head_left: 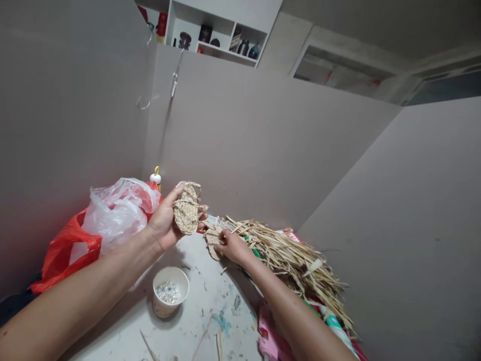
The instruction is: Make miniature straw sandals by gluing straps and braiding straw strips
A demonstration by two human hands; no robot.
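Observation:
My left hand [165,220] is raised over the far part of the table, holding a small woven straw sandal [186,215]. The sandal has a coiled, oval sole with a braided strap across it. My right hand [233,246] pinches a second straw sandal [213,239] just to the right and lower down, beside a heap of dry straw [285,250]. Part of that second sandal is hidden by my fingers. Nearer to me stands a paper cup [162,307] with clear and pearly beads [168,292] inside.
Red and white plastic bags [116,215] are piled at the left, with a yellow-topped bottle [156,178] behind. A pink glue gun [268,333] lies under my right forearm. Straw scraps [220,343] lie on the paint-stained white table [203,286]. Grey partition walls [240,135] stand close behind.

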